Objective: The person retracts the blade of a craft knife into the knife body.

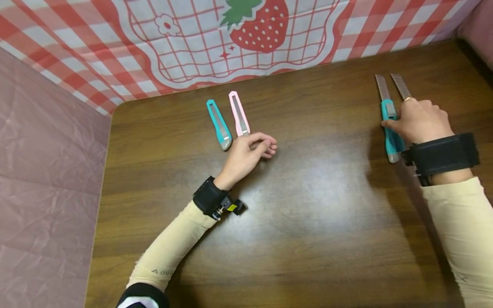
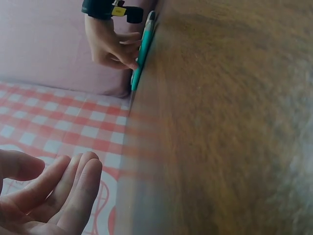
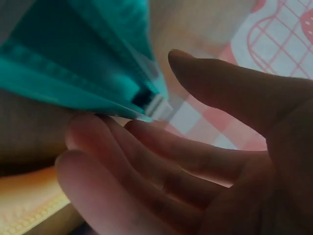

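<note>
My left hand (image 1: 248, 156) holds nothing, its fingers loosely bent beside a pink utility knife (image 1: 239, 111) whose lower end it hides. Left of that lies a teal utility knife (image 1: 219, 124), blade drawn in. At the right, another teal utility knife (image 1: 390, 128) has its long blade out. My right hand (image 1: 425, 122) is over a further teal utility knife (image 3: 93, 68), covering most of its handle in the head view; its extended blade (image 1: 401, 85) shows above the knuckles. In the right wrist view, the thumb (image 3: 220, 81) stands apart from the fingers.
The wooden table (image 1: 308, 239) meets a red-and-white checked cloth (image 1: 246, 42) with a strawberry print at its back edge. Pinkish fabric (image 1: 46, 171) hangs along the left side, and more pink material (image 1: 479, 30) is at the far right corner.
</note>
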`<state>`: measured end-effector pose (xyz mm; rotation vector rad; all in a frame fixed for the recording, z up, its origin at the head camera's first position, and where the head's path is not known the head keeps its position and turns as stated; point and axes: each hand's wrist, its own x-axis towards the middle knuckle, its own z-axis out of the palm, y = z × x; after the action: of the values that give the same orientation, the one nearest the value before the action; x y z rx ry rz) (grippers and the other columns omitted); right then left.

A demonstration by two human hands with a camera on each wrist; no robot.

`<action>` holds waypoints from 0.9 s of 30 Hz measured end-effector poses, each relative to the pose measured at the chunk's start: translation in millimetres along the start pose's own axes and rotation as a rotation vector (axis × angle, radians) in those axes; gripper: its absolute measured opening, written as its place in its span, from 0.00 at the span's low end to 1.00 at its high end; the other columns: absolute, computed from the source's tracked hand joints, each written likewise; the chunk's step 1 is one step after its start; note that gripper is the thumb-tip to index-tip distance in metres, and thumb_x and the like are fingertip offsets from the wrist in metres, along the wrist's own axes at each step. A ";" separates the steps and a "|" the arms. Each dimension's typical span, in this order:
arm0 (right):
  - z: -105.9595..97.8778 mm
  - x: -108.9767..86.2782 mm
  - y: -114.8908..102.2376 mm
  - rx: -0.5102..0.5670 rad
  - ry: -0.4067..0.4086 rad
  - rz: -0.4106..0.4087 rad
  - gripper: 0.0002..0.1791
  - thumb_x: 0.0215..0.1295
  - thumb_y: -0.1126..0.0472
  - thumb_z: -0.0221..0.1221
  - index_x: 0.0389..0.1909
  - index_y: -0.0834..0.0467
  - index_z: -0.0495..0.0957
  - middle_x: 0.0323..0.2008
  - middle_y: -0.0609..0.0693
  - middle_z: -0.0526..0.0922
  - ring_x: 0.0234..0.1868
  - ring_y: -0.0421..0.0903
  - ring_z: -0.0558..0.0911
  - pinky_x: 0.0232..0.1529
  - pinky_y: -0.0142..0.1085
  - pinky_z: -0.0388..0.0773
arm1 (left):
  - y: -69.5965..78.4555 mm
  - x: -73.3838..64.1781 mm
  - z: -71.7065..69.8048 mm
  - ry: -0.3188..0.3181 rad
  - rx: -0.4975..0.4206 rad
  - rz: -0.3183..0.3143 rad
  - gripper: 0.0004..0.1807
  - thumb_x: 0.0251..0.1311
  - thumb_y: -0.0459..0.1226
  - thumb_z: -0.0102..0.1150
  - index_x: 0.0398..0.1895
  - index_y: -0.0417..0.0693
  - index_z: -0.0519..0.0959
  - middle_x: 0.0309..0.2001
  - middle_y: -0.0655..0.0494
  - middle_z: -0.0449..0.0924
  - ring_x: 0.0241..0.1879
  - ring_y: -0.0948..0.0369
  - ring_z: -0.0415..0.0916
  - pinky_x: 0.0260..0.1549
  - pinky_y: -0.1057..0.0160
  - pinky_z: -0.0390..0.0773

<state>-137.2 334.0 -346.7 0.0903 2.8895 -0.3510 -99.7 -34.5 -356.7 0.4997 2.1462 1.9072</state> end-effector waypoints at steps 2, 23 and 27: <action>0.9 1.3 0.8 0.006 -0.004 0.019 0.29 0.61 0.48 0.58 0.07 0.62 0.66 0.09 0.50 0.61 0.12 0.50 0.66 0.08 0.40 0.64 | 0.2 -0.3 0.1 -0.008 -0.001 0.009 0.09 0.63 0.22 0.45 0.38 0.20 0.75 0.34 0.26 0.78 0.34 0.42 0.77 0.37 0.48 0.83; 7.6 7.6 8.4 0.195 -0.070 0.043 0.33 0.57 0.37 0.58 0.09 0.62 0.69 0.07 0.49 0.66 0.11 0.47 0.68 0.08 0.37 0.63 | -2.4 -3.2 4.7 -0.055 0.029 0.005 0.09 0.64 0.23 0.46 0.38 0.23 0.76 0.34 0.28 0.78 0.34 0.43 0.78 0.36 0.48 0.83; 5.9 7.8 3.3 0.250 -0.047 0.017 0.33 0.59 0.36 0.54 0.19 0.65 0.76 0.11 0.52 0.74 0.14 0.48 0.72 0.10 0.38 0.65 | -3.3 -3.5 4.8 -0.049 0.038 0.008 0.09 0.63 0.23 0.46 0.38 0.23 0.76 0.34 0.29 0.78 0.34 0.43 0.78 0.36 0.49 0.83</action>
<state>-143.3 336.0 -354.9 0.1453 2.7826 -0.6993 -95.0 -31.8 -360.8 0.5579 2.1562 1.8416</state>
